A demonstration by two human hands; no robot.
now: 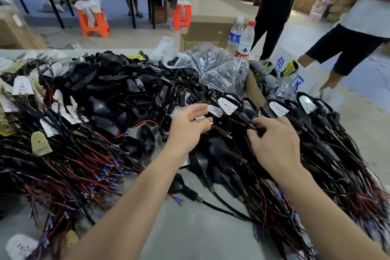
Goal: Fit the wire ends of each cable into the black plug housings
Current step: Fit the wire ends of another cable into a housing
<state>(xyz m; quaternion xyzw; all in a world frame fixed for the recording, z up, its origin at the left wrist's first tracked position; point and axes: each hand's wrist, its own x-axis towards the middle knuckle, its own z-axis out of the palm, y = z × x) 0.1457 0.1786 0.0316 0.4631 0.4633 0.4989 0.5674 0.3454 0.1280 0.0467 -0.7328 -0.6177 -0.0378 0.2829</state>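
My left hand [187, 129] hovers with relaxed, mostly straight fingers over the middle of the table, its fingertips by a black plug with a brass tip [219, 131]. My right hand [274, 145] curls its fingers around a black cable [247, 121] on top of the right-hand heap of cables [329, 154]. A pile of loose black plug housings [126, 91] lies behind the left hand. On the left, a bundle of cables with red and black wires and blue ends [84, 167] spreads out. One cable with a plug [185, 191] lies between my forearms.
Clear plastic bags of parts [221, 69] and a cardboard box [254, 91] stand at the back right. Two water bottles [244, 40] stand beyond them. Two people [274, 6] stand on the right past the table. Orange stools [92, 23] sit on the floor.
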